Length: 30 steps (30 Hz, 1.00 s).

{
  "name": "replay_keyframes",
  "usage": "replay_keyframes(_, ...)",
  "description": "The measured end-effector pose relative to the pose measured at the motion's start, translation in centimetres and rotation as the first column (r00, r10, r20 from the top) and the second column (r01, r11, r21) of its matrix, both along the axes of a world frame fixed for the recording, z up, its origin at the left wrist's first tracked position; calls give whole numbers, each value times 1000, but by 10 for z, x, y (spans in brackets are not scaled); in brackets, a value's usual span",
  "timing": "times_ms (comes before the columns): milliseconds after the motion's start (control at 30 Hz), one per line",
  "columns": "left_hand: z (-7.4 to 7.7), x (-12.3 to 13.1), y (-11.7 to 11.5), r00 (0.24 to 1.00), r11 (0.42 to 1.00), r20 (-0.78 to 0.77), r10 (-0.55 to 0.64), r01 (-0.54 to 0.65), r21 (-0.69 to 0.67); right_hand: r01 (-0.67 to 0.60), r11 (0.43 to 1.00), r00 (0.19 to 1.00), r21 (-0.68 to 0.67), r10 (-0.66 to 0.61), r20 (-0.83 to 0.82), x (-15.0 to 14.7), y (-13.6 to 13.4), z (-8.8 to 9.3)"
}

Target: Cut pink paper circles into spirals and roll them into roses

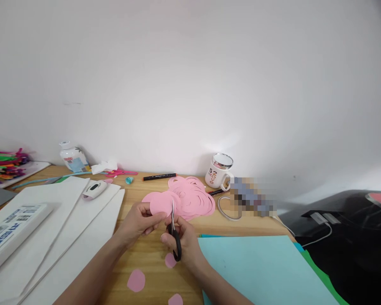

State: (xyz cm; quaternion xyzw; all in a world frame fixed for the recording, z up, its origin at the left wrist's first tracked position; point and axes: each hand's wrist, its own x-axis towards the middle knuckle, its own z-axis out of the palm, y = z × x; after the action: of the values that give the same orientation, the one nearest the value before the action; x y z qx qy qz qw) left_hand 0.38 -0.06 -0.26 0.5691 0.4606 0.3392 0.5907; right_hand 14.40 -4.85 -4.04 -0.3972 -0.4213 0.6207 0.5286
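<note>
My left hand [145, 221] pinches a rounded piece of pink paper [160, 204] by its lower edge. In my right hand [186, 239] is a pair of scissors [177, 245] with black handles, the blades pointing up at the right side of that paper. Whether the blades are parted is too small to tell. Just behind lies a heap of pink paper spirals and rings [193, 199], partly hidden by the held paper. Small round pink pieces [136, 280] are scattered on the wooden table in front of my hands.
A white mug [220, 171] and a black marker [159, 176] stand and lie near the wall. Light blue sheets [260, 264] cover the right side; white sheets [106, 224] and a white box [15, 233] the left. Pink scissors [122, 173] and a bottle [73, 157] are at the back left.
</note>
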Motion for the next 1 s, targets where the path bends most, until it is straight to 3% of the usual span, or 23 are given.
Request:
replay_keyframes(700,5,2,0,995,996,63,84,-84,-5,-26,998,999,-59,24,-31,-6,-1,-10)
replay_keyframes(1000,-2,-1,1,1000,1000,-5,-1,1,8,6,1000,1000,30,-5,-17,2,2,7)
